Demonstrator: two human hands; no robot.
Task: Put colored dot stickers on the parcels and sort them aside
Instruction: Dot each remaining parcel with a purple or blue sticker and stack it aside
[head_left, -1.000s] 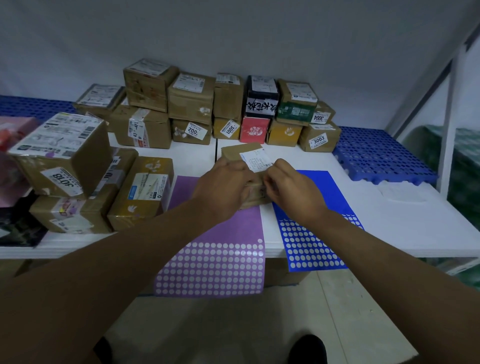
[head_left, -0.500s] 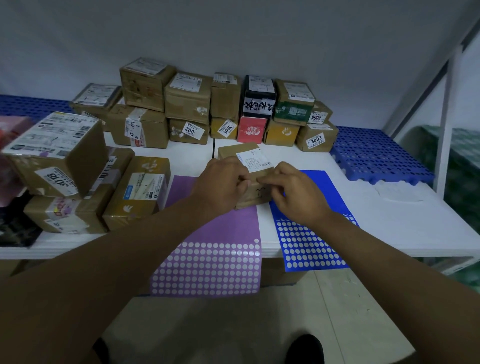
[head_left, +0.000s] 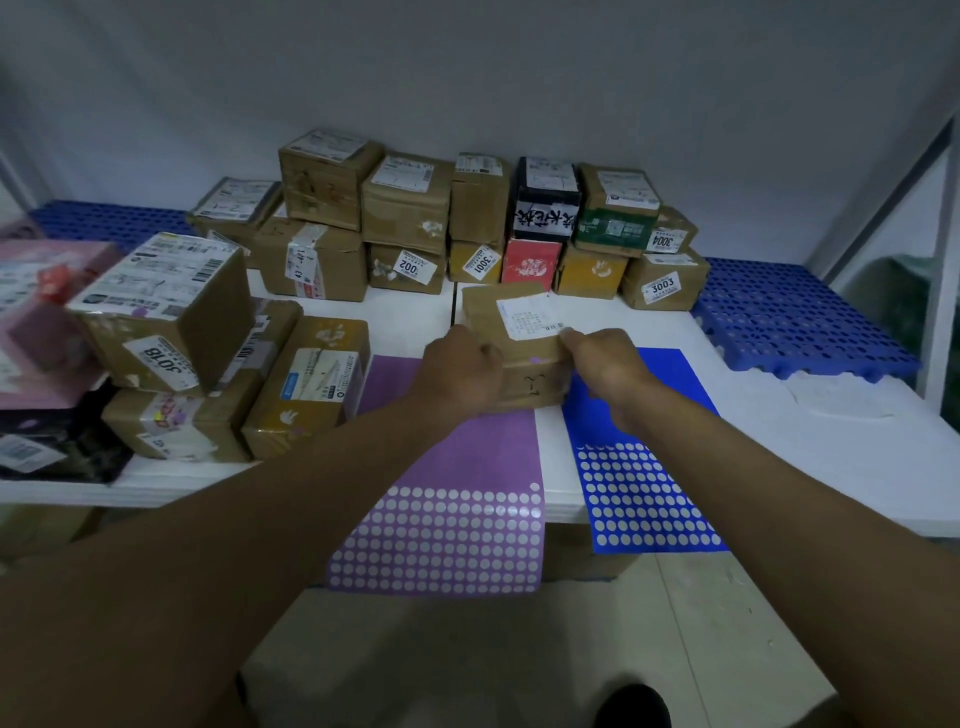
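- Table (head_left: 779, 441): white, it carries everything. Your parcel sits near its centre; unsorted parcels stand stacked at 12 o'clock, and a second group lies at 9 o'clock.
- Stack at 12 o'clock (head_left: 405, 208): two tiers, close behind your parcel. Push the parcel away from you and it can strike the lower tier.
- Group at 9 o'clock (head_left: 171, 332): several of these show purple dots, so it is probably the purple sorted group. Slide the parcel carelessly and you can knock the tilted top box off.
- Purple sticker sheet (head_left: 447, 499) and blue sticker sheet (head_left: 639, 467): both overhang the near table edge at 6 o'clock. The parcel rests partly on them; dragging it toward 9 o'clock can pull a sheet off the table.
- Parcel (head_left: 514, 338): brown, with a white label on top. A small purple dot (head_left: 535, 359) shows near its front top edge; whether it is fully pressed down cannot be told. A lifted edge could peel off when the parcel moves.
- Left hand (head_left: 457, 374): fingers curled round the parcel's left front corner, gripping it.
- Right hand (head_left: 602, 364): fingers bent onto the parcel's right edge just beside the label, holding it. A slip here could tear the label.
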